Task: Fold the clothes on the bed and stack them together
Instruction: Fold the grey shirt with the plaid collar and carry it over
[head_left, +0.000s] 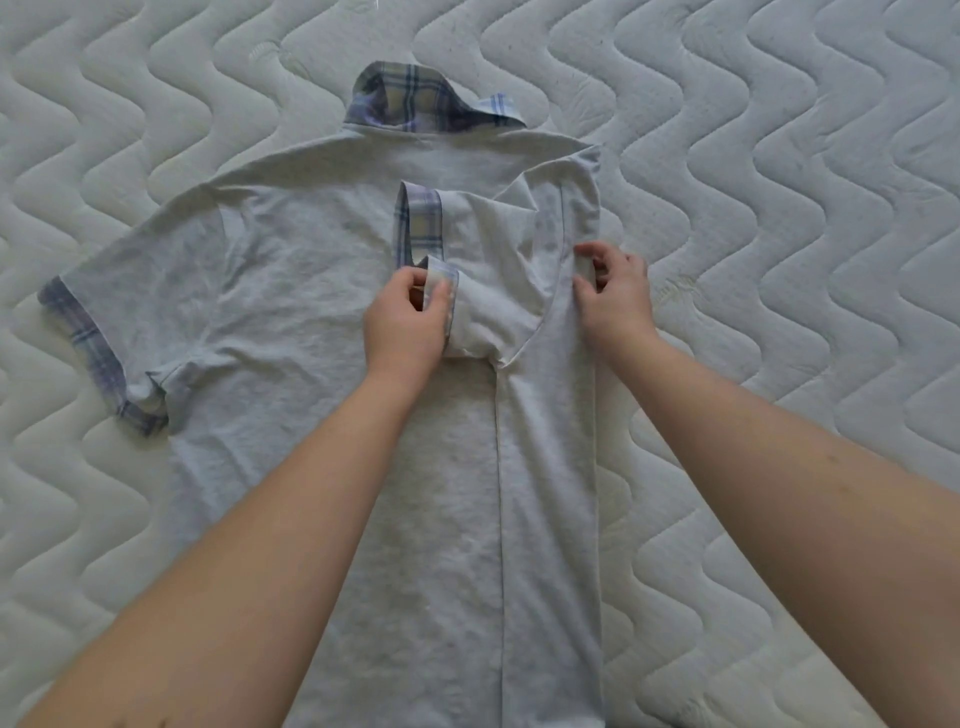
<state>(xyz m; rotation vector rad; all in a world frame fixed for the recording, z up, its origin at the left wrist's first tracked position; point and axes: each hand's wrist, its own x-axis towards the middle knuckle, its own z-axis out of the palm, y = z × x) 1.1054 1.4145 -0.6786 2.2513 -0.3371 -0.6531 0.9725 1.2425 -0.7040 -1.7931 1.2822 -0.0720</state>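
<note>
Shirt: my grey polo shirt lies back-up on the quilted mattress, plaid collar at the far end.
Right side: folded in over the middle, its sleeve lying across the back.
Left hand: my left hand pinches the plaid cuff of that folded sleeve.
Right hand: my right hand grips the folded edge, fingers curled round the cloth.
Left sleeve: the other sleeve lies spread flat on the mattress.
</note>
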